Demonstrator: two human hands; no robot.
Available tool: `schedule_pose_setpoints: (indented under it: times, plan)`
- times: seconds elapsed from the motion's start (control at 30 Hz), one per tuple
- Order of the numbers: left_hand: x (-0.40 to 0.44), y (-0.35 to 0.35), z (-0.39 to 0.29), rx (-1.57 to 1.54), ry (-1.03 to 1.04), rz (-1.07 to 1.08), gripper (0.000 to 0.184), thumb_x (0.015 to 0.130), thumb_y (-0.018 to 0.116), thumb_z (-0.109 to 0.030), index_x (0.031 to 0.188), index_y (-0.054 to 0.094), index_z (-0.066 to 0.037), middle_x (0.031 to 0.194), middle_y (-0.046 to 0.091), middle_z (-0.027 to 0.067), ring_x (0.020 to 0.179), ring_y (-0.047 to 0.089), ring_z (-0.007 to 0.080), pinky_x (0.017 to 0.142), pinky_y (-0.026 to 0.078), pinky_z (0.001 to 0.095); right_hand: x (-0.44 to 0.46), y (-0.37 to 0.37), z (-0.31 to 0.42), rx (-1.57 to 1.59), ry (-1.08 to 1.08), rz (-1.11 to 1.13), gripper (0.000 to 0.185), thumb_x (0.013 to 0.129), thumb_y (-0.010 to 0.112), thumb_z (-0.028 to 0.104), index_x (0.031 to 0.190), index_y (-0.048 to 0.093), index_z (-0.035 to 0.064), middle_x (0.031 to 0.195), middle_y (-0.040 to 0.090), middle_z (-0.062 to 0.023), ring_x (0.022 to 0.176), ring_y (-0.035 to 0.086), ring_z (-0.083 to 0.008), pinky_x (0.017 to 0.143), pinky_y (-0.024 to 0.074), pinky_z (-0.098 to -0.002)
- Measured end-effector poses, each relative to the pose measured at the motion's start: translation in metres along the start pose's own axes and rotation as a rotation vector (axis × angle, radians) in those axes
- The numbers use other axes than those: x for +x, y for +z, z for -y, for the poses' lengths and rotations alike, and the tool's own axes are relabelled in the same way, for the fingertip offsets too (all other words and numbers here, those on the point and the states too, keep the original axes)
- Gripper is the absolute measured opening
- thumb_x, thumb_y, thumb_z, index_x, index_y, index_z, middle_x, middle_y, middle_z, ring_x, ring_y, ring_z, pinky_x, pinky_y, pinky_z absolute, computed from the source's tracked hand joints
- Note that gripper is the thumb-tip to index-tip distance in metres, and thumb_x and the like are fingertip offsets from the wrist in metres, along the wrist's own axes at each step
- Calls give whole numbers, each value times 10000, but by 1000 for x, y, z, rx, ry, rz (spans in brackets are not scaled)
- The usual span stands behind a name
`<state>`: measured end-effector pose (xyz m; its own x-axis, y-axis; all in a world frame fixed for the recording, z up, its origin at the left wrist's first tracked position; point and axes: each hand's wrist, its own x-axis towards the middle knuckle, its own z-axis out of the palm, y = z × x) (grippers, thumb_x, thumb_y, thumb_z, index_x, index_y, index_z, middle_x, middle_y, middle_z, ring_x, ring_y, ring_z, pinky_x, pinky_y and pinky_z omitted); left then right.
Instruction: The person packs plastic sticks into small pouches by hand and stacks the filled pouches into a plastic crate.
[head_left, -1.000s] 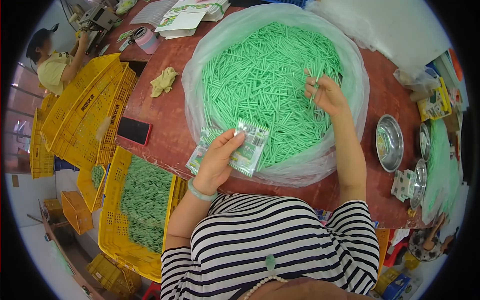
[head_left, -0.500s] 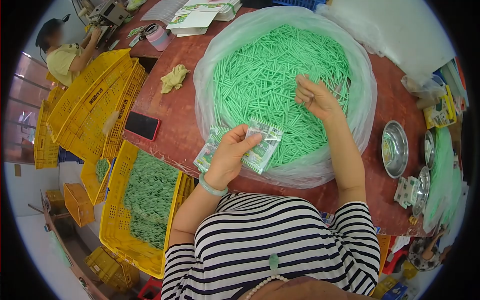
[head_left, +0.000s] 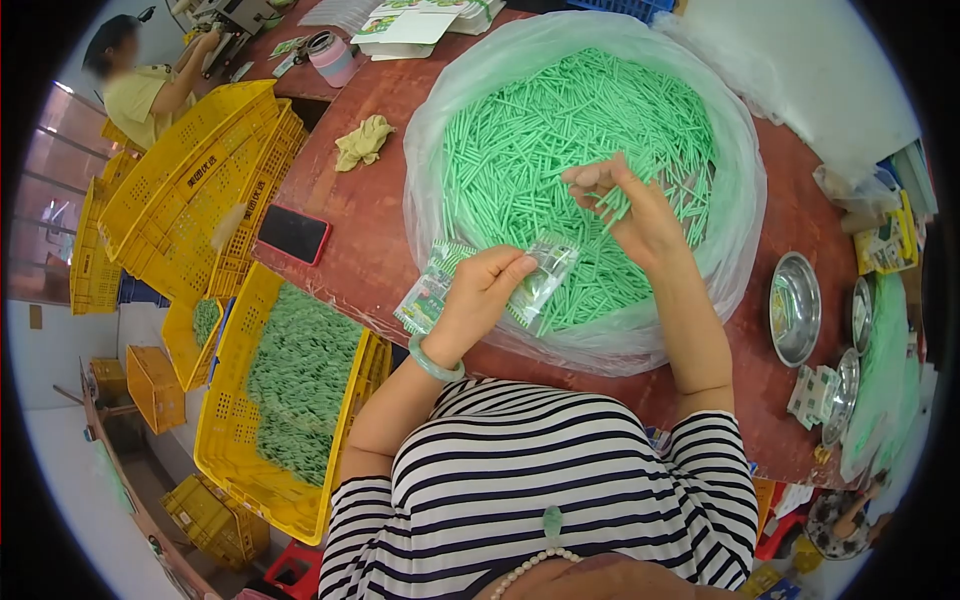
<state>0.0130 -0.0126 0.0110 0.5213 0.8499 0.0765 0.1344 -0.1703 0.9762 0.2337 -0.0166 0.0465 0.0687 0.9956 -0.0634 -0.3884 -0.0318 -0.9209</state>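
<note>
My left hand [head_left: 487,290] is closed on small printed plastic packets. One packet [head_left: 428,292] sticks out to its left, and another clear and green packet [head_left: 545,280] is pinched under the thumb. Just beyond is a large clear plastic bag [head_left: 428,170], its mouth spread wide, full of thin light-green sticks [head_left: 540,130]. Over the pile, my right hand [head_left: 635,215] has its fingers curled round a few of these green sticks, whose ends show below the fingers.
A phone [head_left: 294,235] and a crumpled yellow cloth [head_left: 363,143] lie on the red table [head_left: 345,210]. Metal bowls [head_left: 795,310] stand at the right. A yellow crate [head_left: 225,440] of green packets sits at lower left. Another person [head_left: 140,90] works at a machine at upper left.
My right hand has moved slightly down and now shows green sticks in its curled fingers. The packet under my left thumb has tilted. The whole view has shifted a little.
</note>
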Motion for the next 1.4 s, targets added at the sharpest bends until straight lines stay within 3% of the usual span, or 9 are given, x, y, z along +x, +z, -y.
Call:
schedule_pose_setpoints:
  times: [0.4, 0.5, 0.57, 0.9, 1.07, 1.1, 1.2, 1.33, 1.4]
  plan:
    - [2, 11, 2, 23, 143, 17, 173, 888, 588, -135, 856, 598, 34, 663, 502, 89, 592, 472, 196, 557, 385, 303, -9, 34, 3, -167, -48, 194, 567, 985, 267, 479, 1190, 550, 32, 973, 679, -107, 1085, 498, -189, 1026, 262, -412]
    - [3, 11, 0, -12, 122, -4, 170, 886, 587, -128, 867, 597, 40, 684, 513, 86, 612, 474, 193, 569, 388, 299, -11, 38, 3, -39, 131, 227, 569, 981, 271, 490, 1187, 560, 45, 968, 683, -104, 1118, 483, -191, 1016, 294, -413]
    - [4, 12, 1, -26, 102, -28, 161, 884, 589, -124, 883, 609, 36, 694, 520, 80, 636, 479, 192, 590, 391, 298, -10, 34, -5, -223, 57, 291, 569, 963, 339, 497, 1219, 526, 24, 1089, 640, -136, 1108, 518, -205, 955, 383, -386]
    - [31, 31, 8, -57, 308, -177, 167, 872, 596, -106, 985, 654, 3, 762, 596, 70, 752, 510, 193, 704, 413, 299, -8, 20, 12, -515, -49, 348, 536, 968, 392, 426, 1285, 491, 6, 1305, 502, -108, 1226, 432, -235, 1025, 318, -379]
    - [46, 37, 7, -116, 293, -151, 152, 890, 581, -99, 961, 634, 24, 783, 579, 65, 744, 507, 176, 683, 411, 274, -6, 9, 20, -540, -48, 356, 815, 775, 659, 511, 1386, 374, 52, 1323, 467, -149, 1232, 421, -248, 1022, 316, -360]
    - [50, 38, 6, -135, 272, -159, 154, 880, 589, -107, 954, 647, 15, 743, 582, 76, 728, 510, 207, 692, 412, 300, -2, 4, 22, -585, -34, 329, 969, 638, 788, 451, 1412, 338, 80, 1326, 460, -172, 1234, 419, -248, 1009, 334, -357]
    - [59, 40, 5, -155, 247, -117, 162, 886, 584, -110, 970, 638, 18, 754, 578, 70, 740, 519, 177, 689, 414, 288, -1, -4, 25, -760, -156, 238, 880, 662, 807, 238, 1404, 355, 97, 1282, 485, -125, 1106, 495, -210, 939, 401, -337]
    - [67, 42, 0, -345, 136, -110, 174, 873, 607, -108, 989, 634, 19, 824, 581, 46, 766, 524, 134, 685, 421, 267, -6, 2, 36, -817, -63, 82, 788, 688, 761, 86, 1383, 391, 100, 1154, 499, -82, 966, 508, -158, 840, 443, -294]
    - [68, 42, -6, -458, 178, -87, 195, 872, 631, -115, 1007, 603, 23, 837, 555, -28, 753, 464, 58, 648, 394, 230, -6, -1, 29, -567, -185, 115, 713, 709, 677, -56, 1357, 427, 106, 1047, 470, -52, 847, 485, -120, 751, 453, -246]
